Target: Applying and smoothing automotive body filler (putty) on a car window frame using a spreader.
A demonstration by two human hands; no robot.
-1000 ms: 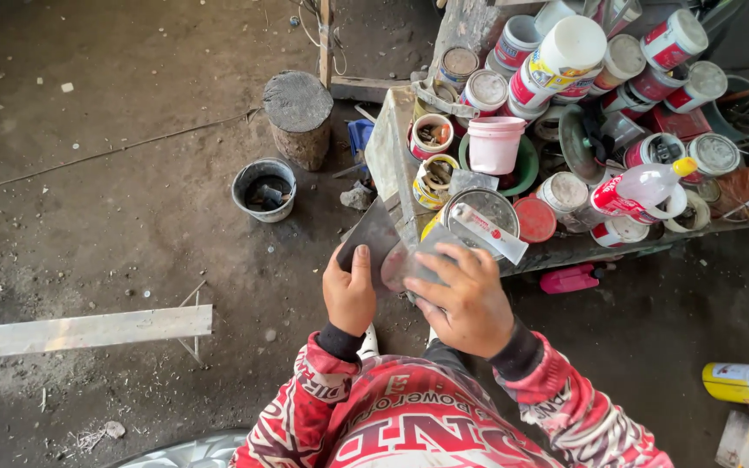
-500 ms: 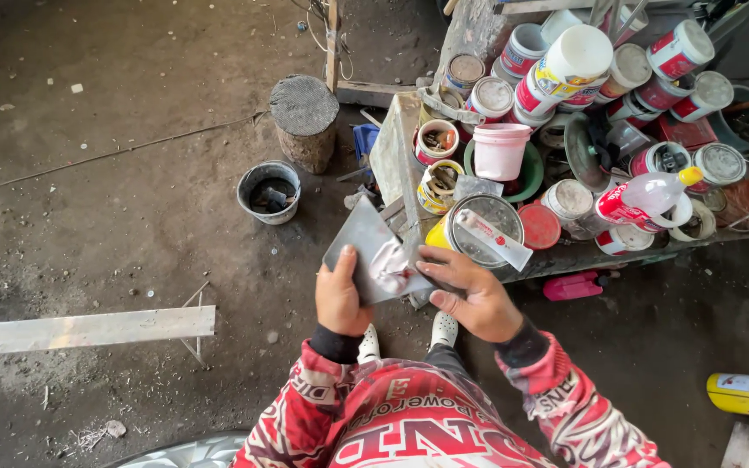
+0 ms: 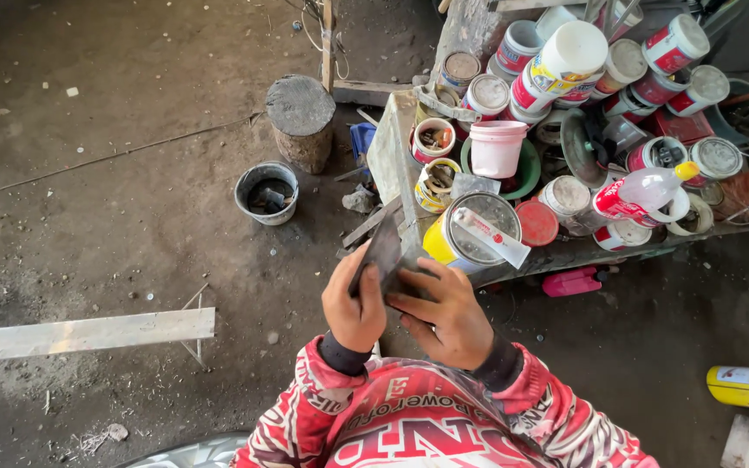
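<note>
the sleeves [image 3: 322, 390] were red with white and black patterning, the sheet [image 3: 385, 256] dark grey, the tin [image 3: 470, 234] yellow with a silver lid, the cup [image 3: 496, 147] pink, the bucket [image 3: 266, 192] grey.

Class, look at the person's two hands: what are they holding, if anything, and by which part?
A dark folded sheet, held at its lower end: left hand grips the left edge, right hand the right side.
</note>
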